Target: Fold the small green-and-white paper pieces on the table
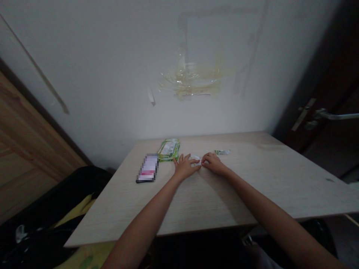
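Observation:
On the table, a small thin white sheet (195,158), perhaps a tissue or wipe, lies between my hands and is partly covered by them. My left hand (185,166) rests with its fingers spread, pressing the sheet's left and near side. At the sheet's right edge, the fingers of my right hand (211,163) are curled and pinched together; the grip itself is small and hard to see. Just behind my right hand lies a torn strip of green and white wrapper (222,152). A stack of green and white packets (169,149) sits beyond my left hand.
A phone (148,168) with a blurred screen lies left of the packets. The pale wooden table (252,186) meets a wall (134,74) with old tape on it. A dark door with a metal handle (336,115) stands at right; dark bags (64,198) lie at left.

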{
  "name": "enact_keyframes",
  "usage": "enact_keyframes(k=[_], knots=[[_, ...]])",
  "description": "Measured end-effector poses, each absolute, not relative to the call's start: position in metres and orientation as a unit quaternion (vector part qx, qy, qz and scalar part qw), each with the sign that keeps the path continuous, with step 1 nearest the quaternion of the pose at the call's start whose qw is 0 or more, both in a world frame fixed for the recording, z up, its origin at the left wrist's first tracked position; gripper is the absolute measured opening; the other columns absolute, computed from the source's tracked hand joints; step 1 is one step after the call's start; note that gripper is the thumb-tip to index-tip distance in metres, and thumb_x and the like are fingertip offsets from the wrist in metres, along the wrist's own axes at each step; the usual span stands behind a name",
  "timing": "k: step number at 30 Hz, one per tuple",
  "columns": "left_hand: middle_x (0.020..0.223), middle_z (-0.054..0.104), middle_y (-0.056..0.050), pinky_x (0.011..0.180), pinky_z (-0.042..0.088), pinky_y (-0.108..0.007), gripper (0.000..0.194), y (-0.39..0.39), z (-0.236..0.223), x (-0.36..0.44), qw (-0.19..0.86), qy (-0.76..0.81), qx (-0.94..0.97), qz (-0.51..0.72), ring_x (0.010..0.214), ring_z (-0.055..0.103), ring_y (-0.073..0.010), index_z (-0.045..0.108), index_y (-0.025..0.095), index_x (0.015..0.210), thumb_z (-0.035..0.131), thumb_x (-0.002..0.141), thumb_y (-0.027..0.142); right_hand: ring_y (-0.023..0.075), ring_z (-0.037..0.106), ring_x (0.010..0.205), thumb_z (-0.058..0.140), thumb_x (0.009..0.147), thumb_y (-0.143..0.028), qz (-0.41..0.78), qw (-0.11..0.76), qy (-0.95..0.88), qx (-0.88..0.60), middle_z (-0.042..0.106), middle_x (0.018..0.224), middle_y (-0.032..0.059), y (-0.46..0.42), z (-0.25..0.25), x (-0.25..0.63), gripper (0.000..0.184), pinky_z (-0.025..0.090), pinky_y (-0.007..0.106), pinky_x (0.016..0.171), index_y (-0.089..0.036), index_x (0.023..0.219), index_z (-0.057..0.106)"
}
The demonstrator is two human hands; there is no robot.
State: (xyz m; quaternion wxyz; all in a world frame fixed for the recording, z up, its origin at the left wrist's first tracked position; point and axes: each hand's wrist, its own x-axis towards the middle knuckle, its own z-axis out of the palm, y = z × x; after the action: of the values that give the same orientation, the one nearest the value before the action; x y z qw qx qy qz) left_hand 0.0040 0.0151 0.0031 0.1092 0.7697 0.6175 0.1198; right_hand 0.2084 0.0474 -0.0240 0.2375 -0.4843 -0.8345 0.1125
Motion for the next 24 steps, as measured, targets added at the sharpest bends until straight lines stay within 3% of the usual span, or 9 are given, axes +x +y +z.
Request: enact_keyframes(k=[24], knots=[[0.155,0.042,0.001,0.112,0.006,-0.074,0.046,0.0171,0.0039,0.007,0.103,0.619,0.767,0.136,0.148,0.021,-0.0392,0.066,0.048,0.12,0.059,0.079,0.068,0.0244,0.051,0.114,0.066,0.087,-0.03,0.106,0.207,-0.832,-0.504,0.061,0.114,0.0098,0.0454,-0.0193,0.2029,0.017,0.034,0.038,0.102,-0.021,0.1,0.073]])
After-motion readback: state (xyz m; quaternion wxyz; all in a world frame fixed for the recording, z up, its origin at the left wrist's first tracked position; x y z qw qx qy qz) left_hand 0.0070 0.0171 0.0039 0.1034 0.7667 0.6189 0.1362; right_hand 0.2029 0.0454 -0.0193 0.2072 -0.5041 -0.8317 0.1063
